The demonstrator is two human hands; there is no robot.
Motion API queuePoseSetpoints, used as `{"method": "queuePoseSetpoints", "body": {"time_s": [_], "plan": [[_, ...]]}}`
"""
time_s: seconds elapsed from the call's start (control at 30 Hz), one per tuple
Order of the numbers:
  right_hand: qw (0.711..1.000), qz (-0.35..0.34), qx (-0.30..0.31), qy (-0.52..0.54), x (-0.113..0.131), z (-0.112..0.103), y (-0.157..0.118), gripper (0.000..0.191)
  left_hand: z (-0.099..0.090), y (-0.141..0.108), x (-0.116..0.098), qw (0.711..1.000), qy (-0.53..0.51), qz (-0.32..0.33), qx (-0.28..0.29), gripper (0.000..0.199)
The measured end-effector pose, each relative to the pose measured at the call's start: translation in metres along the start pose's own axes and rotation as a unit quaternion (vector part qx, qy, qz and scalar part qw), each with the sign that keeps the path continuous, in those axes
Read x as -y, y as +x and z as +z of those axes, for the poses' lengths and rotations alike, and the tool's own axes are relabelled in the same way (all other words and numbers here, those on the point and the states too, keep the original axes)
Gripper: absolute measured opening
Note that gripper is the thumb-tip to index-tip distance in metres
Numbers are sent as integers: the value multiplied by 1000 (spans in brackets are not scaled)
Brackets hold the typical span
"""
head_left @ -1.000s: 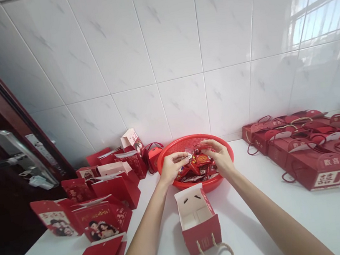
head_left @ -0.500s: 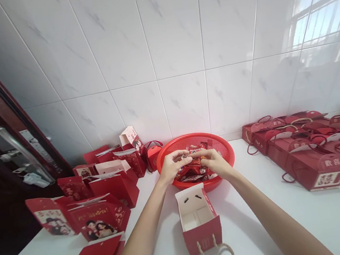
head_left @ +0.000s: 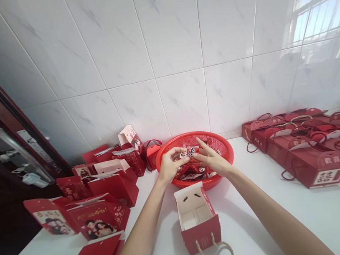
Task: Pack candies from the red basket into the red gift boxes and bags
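Over a red plastic basket (head_left: pixel 229 159) of wrapped sweets, my left hand (head_left: pixel 169 165) pinches red-and-white candy packets (head_left: pixel 189 152) between thumb and fingers. My right hand (head_left: pixel 212 159) is at the packets' right side, its index finger raised and its other fingertips against a red packet. More red packets (head_left: pixel 192 175) lie in the basket below. In front of the basket stands an open red box (head_left: pixel 202 235) with a white inside and a twisted rope handle; the part of its inside that shows holds nothing.
Red gift bags and boxes (head_left: pixel 115 188) stand at the left. Several closed red boxes (head_left: pixel 315 162) with cord handles are grouped at the right. Behind is a tiled wall (head_left: pixel 185 100); a door with a metal handle (head_left: pixel 15 153) is at the far left.
My right hand's index finger has lifted away from my left fingers, and its fingers have spread. The packets between my hands now show more of their printed fronts.
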State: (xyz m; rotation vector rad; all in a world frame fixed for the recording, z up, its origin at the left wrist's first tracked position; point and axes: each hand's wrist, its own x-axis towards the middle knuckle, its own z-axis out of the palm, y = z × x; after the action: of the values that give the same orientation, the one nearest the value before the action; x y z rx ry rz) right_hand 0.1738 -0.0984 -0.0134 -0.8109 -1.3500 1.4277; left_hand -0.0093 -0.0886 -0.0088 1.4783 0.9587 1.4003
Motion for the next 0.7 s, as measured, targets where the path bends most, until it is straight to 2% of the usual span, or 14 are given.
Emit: {"method": "queuePoseSetpoints", "body": {"time_s": [0.13, 0.23, 0.43, 0.6, 0.7], "plan": [[999, 16, 23, 33, 4, 0, 0, 35, 0, 0, -1, 1000, -4, -3, 17, 29], [998, 18, -21, 51, 6, 2, 1, 21, 1, 0, -2, 1000, -7, -14, 26, 24], [983, 23, -152, 105, 2, 2, 8, 13, -1, 4, 6, 999, -4, -34, -9, 19], [975, 13, -182, 126, 1, -2, 12, 10, -8, 20, 17, 996, 60, -68, -6, 18], [970, 1, -193, 147, 2, -4, 13, 11, -10, 41, 21, 988, 148, -54, 4, 16]]}}
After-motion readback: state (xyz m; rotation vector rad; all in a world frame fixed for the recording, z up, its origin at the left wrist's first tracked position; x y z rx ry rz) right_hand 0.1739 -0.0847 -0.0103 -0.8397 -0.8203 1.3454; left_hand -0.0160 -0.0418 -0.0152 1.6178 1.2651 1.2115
